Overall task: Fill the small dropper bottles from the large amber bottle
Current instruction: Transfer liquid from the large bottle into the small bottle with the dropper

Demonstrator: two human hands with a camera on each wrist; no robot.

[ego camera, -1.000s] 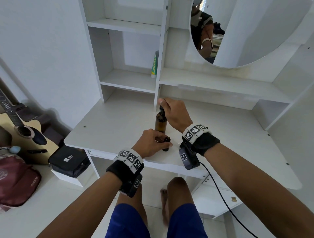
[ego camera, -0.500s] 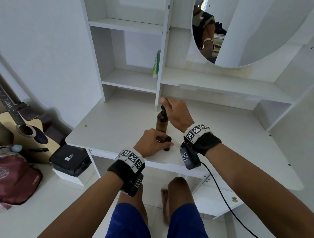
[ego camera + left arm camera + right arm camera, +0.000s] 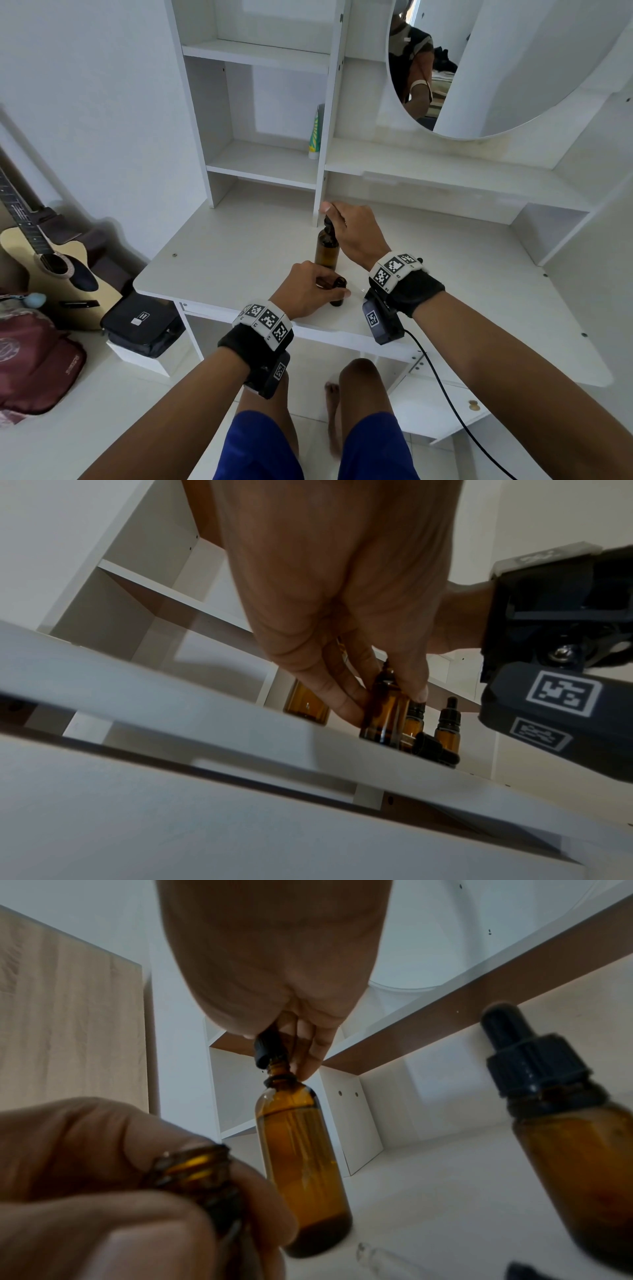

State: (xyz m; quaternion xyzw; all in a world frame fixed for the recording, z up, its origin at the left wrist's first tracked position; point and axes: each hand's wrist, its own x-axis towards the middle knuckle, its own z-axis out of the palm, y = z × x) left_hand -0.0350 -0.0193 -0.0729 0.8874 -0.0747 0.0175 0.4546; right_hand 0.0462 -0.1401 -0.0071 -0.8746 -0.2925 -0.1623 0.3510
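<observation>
Amber capped dropper bottle (image 3: 578,1153) shows only at the wrists; left hand (image 3: 308,291) grips an uncapped one (image 3: 202,1169), right hand (image 3: 352,233) pinches the large bottle's dropper cap (image 3: 268,1047).

head view: worn high, faces forward and down over both forearms onto the white bench (image 3: 239,246), the shelves (image 3: 263,164) and the mirror (image 3: 513,68) behind it; widest and farthest.
left wrist view: sits below the bench edge, looks up along the left hand (image 3: 335,601), very near.
right wrist view: low over the bench top, looks up along the right hand (image 3: 274,961), close.
shared: all three take in the large amber bottle (image 3: 327,251) (image 3: 306,704) (image 3: 301,1164) and the shelf unit.
</observation>
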